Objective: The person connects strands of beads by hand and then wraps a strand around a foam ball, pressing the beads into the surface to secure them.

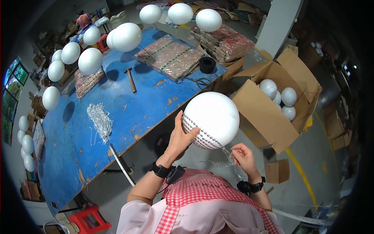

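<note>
A large white ball [216, 115] is in front of me, just off the table's near edge. Rows of silver beads [204, 138] wrap its lower part. My left hand [181, 139] grips the ball's left side, thumb lying on the bead rows and the other fingers behind. From the ball's underside a silver bead strand [226, 153] runs to my right hand [243, 156], whose fingers are pinched on it. More of the strand dangles below, near my apron. On the table to the left lies a heap of silver bead strands [100, 121].
The blue table [148, 109] holds a hammer [130, 80], scissors [199, 82], black tape [207, 64] and a wrapped flat bundle [167, 56]. Several white balls [90, 61] stand around its far and left edges. Right, an open carton [265, 113] contains silver-covered balls [288, 96]. A red stool [90, 220] stands lower left.
</note>
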Tool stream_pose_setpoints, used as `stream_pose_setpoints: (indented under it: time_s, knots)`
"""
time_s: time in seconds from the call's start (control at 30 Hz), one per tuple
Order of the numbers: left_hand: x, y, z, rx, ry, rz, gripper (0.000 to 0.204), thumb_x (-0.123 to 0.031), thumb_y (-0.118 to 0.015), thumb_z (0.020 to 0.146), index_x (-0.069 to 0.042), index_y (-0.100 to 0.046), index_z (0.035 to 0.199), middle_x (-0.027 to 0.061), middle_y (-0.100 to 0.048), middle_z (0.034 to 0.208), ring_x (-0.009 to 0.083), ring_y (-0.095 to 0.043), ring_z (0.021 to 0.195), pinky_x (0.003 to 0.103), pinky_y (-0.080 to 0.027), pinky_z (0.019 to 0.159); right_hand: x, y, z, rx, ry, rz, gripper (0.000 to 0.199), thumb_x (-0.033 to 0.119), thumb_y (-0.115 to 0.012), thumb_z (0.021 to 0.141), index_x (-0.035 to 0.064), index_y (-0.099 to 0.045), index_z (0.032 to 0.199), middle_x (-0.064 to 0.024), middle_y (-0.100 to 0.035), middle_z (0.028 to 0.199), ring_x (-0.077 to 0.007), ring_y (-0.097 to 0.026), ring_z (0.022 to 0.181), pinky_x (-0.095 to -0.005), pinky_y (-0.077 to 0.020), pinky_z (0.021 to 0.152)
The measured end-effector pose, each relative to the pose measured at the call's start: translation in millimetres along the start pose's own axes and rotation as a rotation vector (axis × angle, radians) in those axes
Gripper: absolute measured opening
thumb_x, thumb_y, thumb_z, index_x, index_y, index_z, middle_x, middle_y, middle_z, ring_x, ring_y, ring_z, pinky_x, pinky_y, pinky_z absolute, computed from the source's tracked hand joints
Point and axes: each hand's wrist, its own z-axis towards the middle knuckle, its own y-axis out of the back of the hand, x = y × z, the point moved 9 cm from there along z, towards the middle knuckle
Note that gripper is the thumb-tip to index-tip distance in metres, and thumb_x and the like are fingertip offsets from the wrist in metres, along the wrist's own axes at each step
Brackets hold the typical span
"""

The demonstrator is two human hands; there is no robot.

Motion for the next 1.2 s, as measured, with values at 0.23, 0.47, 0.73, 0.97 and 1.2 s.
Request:
stream_pose_setpoints:
  time_s: [0.23,0.47,0.73,0.97,1.2]
  knots:
    - [0.8,-7.1,-2.4,-0.008,0.094,-0.084,0.091,-0.041,-0.071,0.078,-0.002,-0.02,0.143,0.0269,-0.048,0.129,0.0343,-0.052,0.117,0.039,-0.042,0.097,40.6,-19.6,-25.7,0.154,0.21,-0.355,0.005,0.007,-0.067,0.083,0.0016,-0.065,0.082,0.0,-0.061,0.068,-0.0036,-0.052,0.059,-0.0194,-0.0396,0.051]
    - [-4.5,-5.6,-6.0,-0.069,0.075,-0.038,0.085,-0.041,-0.07,0.079,-0.003,-0.025,0.14,0.0243,-0.05,0.125,0.0339,-0.053,0.114,0.039,-0.043,0.095,36.5,-27.5,-34.1,0.297,0.1,-0.126,0.016,0.011,-0.059,0.089,-0.0011,-0.065,0.082,-0.0027,-0.063,0.067,-0.0067,-0.056,0.063,-0.0197,-0.0438,0.059]
    - [-6.3,10.2,-4.4,-0.259,-0.022,0.059,0.059,-0.033,-0.065,0.085,-0.002,-0.041,0.129,0.0185,-0.053,0.108,0.0314,-0.053,0.105,0.04,-0.043,0.092,-2.6,-4.1,-3.1,0.21,0.04,0.001,0.018,0.013,-0.052,0.094,-0.0017,-0.062,0.088,-0.0066,-0.066,0.073,-0.0083,-0.06,0.065,-0.0207,-0.0475,0.06]
    - [-17.2,4.4,-8.2,-0.128,-0.03,-0.027,0.061,-0.033,-0.058,0.091,-0.001,-0.034,0.137,0.0253,-0.052,0.125,0.0384,-0.053,0.114,0.038,-0.041,0.096,-21.3,0.1,9.5,0.142,0.076,-0.067,0.014,0.013,-0.054,0.094,0.0009,-0.061,0.093,-0.0051,-0.067,0.077,-0.0059,-0.057,0.062,-0.0193,-0.0466,0.058]
    - [-31.1,-4.2,-21.9,-0.21,-0.043,0.048,0.066,-0.035,-0.067,0.083,-0.002,-0.034,0.13,0.024,-0.051,0.121,0.0348,-0.053,0.112,0.04,-0.043,0.092,2.2,-13.1,4.7,0.235,0.15,-0.118,0.014,0.012,-0.06,0.09,-0.0018,-0.063,0.094,-0.0039,-0.066,0.077,-0.0078,-0.061,0.07,-0.0219,-0.0487,0.064]
